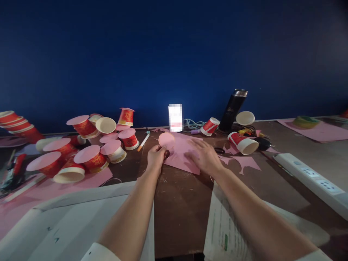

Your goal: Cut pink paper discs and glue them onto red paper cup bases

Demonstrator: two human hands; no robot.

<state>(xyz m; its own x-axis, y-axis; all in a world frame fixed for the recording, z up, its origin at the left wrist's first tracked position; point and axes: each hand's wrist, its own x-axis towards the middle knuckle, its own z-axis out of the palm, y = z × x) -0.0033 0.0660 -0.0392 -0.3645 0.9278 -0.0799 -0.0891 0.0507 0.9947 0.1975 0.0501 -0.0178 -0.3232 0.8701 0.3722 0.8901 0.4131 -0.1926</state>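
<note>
In the middle of the table lies a pink paper sheet (pixel 185 141). My left hand (pixel 156 158) is closed at its left edge, thumb and fingers pinching the lower rim of a round pink paper disc (pixel 166 140). A small dark patch shows beside these fingertips; I cannot make out what it is. My right hand (pixel 205 156) rests on the right part of the sheet, palm down with fingers spread. Just right of it are a dark scissors handle (pixel 219 150) and pink paper scraps (pixel 246 163).
Red paper cups (pixel 94 158), several topped with pink discs, crowd the left. Behind the sheet stands a bright phone (pixel 175 117). A black thermos (pixel 232 110) leans at the wall. To the right are a tipped cup (pixel 241 142) and a white power strip (pixel 312 177).
</note>
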